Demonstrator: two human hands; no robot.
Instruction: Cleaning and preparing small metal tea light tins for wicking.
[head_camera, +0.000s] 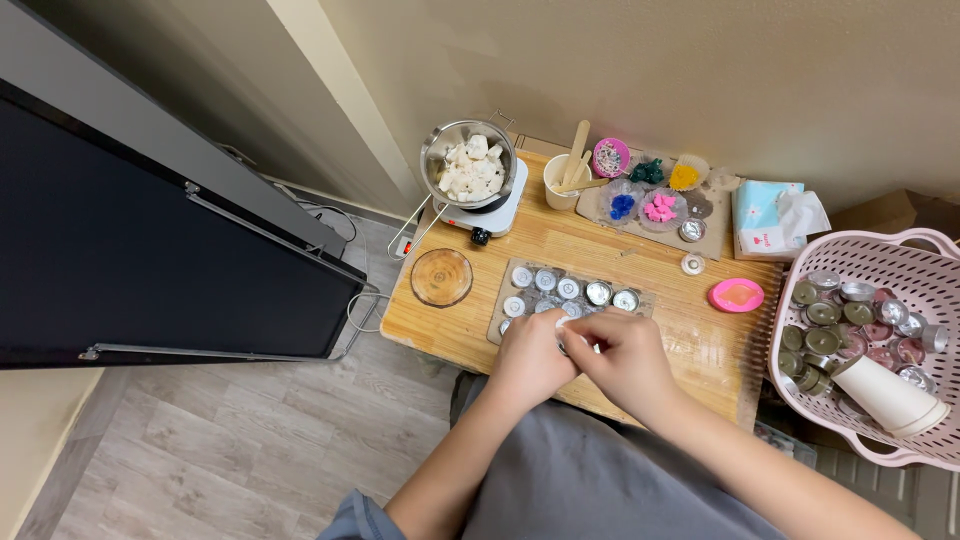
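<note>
left hand (530, 358) and right hand (625, 362) are pinching one small tealight cup (572, 338) together | cup is hovering at near edge of cardboard tray (497, 318) | risk: slipping fingers could be knocking neighbouring cups off

hands (575, 360): 2 | metal pot (468, 160): 1 | pink basket (905, 262): 1 | tissue box (768, 218): 1 | glass bowl (441, 277): 1
</note>
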